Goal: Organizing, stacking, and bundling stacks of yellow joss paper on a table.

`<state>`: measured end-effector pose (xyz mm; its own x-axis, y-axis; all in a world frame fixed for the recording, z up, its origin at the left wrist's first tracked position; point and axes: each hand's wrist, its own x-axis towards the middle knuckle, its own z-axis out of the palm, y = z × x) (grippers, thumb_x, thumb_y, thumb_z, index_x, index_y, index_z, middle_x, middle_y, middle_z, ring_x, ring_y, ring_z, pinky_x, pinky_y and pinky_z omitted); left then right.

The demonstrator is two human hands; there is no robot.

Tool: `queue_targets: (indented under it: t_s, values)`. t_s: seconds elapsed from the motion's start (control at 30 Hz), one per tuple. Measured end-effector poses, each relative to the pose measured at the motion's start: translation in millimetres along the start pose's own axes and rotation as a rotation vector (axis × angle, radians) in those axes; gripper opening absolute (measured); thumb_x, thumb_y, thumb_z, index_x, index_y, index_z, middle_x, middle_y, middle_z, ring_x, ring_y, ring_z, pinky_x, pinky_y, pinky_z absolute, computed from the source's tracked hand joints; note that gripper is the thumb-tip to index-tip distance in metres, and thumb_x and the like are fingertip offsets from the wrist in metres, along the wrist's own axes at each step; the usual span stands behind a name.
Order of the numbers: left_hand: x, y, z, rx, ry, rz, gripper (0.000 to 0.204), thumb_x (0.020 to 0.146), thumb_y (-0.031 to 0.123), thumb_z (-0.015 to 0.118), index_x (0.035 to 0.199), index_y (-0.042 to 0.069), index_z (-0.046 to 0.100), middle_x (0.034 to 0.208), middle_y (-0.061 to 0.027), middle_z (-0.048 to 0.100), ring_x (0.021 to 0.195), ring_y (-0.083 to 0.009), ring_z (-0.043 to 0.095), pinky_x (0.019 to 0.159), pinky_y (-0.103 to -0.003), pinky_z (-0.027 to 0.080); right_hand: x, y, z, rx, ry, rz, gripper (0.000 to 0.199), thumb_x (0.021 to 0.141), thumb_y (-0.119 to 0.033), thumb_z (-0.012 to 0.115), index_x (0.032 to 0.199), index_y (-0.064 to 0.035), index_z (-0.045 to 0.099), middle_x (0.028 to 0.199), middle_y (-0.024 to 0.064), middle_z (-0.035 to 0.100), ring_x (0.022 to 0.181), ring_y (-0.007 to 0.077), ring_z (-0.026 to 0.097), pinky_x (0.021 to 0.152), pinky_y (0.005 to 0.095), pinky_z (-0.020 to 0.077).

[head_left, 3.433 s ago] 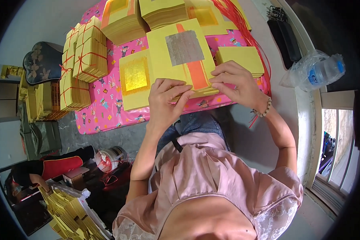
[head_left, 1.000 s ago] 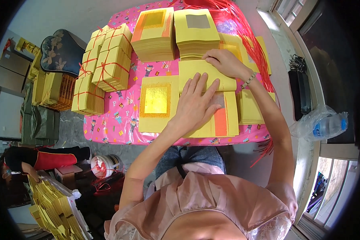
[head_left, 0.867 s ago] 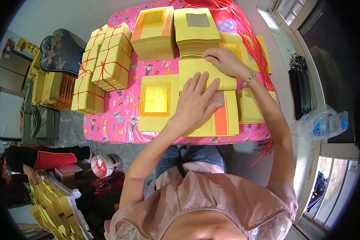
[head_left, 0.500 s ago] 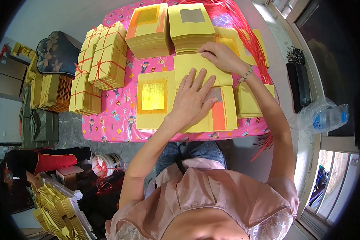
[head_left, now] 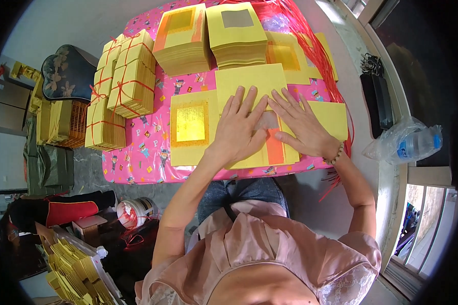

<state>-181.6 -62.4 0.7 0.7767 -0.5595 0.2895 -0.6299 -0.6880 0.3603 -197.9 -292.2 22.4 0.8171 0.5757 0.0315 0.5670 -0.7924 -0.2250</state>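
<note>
Both hands lie flat, fingers spread, on a yellow paper sheet (head_left: 249, 84) with an orange stripe and a silver square, near the front of a table with a pink patterned cloth (head_left: 137, 162). My left hand (head_left: 239, 127) presses the sheet's middle. My right hand (head_left: 300, 124), with a bead bracelet, presses beside it, the fingertips nearly touching. Left of them lies a yellow sheet with a gold foil square (head_left: 191, 124).
Two tall stacks of yellow sheets (head_left: 183, 40) (head_left: 238, 33) stand at the back, tied bundles (head_left: 132, 76) at the left, loose sheets (head_left: 333, 117) and red strings (head_left: 320, 56) at the right. A plastic bottle (head_left: 412, 145) lies on the ledge. More paper stacks (head_left: 71, 264) are on the floor.
My right hand came back from the far edge of the sheet to lie beside my left hand. The left hand stayed pressed on the sheet. The camera view shifted slightly.
</note>
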Motion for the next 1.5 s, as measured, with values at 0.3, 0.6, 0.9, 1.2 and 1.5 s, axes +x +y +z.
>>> queue_targets:
  t_s: [0.3,0.6,0.9,1.2,1.5]
  values:
    - [-8,-27,-15,-0.059,-0.100,0.004,0.066,0.095,0.034,0.049,0.157,0.016,0.032,0.163,-0.0212,0.021,0.151,-0.0430,0.015,0.121,-0.053,0.017,-1,4,3,0.058,0.025,-0.013,0.074,0.100,-0.054,0.042,0.158,-0.0116,0.024,0.165,0.0117,0.020,0.153,0.0319,0.013,0.122,0.0535,0.0117]
    - [-4,-35,-16,-0.023,-0.145,0.031,0.063,0.100,0.039,0.045,0.157,0.016,0.031,0.163,-0.0217,0.020,0.151,-0.0420,0.015,0.121,-0.051,0.018,13,8,-7,0.037,0.150,-0.068,0.056,0.097,-0.037,0.059,0.144,-0.0081,0.049,0.152,0.0151,0.044,0.143,0.0309,0.038,0.115,0.0473,0.0324]
    - [10,-24,-15,0.095,0.066,0.029,0.053,0.097,0.035,0.059,0.141,0.007,0.051,0.142,-0.0220,0.050,0.134,-0.0403,0.045,0.110,-0.049,0.037,36,29,6,-0.181,0.484,-0.309,0.030,0.080,-0.022,0.075,0.104,-0.0063,0.067,0.099,0.0067,0.067,0.091,0.0235,0.067,0.081,0.0362,0.0542]
    - [25,-25,-16,0.347,0.098,0.046,0.048,0.084,0.012,0.064,0.132,0.010,0.058,0.128,-0.0107,0.062,0.112,-0.0316,0.060,0.095,-0.043,0.048,40,30,1,-0.169,0.505,-0.273,0.025,0.085,-0.024,0.074,0.103,-0.0082,0.072,0.099,0.0054,0.070,0.085,0.0232,0.068,0.078,0.0354,0.0546]
    - [33,16,-18,0.503,0.358,0.153,0.056,0.079,0.009,0.069,0.134,0.012,0.059,0.139,-0.0079,0.057,0.120,-0.0304,0.057,0.097,-0.043,0.046,-5,18,-35,1.062,0.489,0.530,0.077,0.097,-0.041,0.065,0.145,0.0090,0.033,0.134,0.0210,0.054,0.118,0.0259,0.059,0.088,0.0384,0.0554]
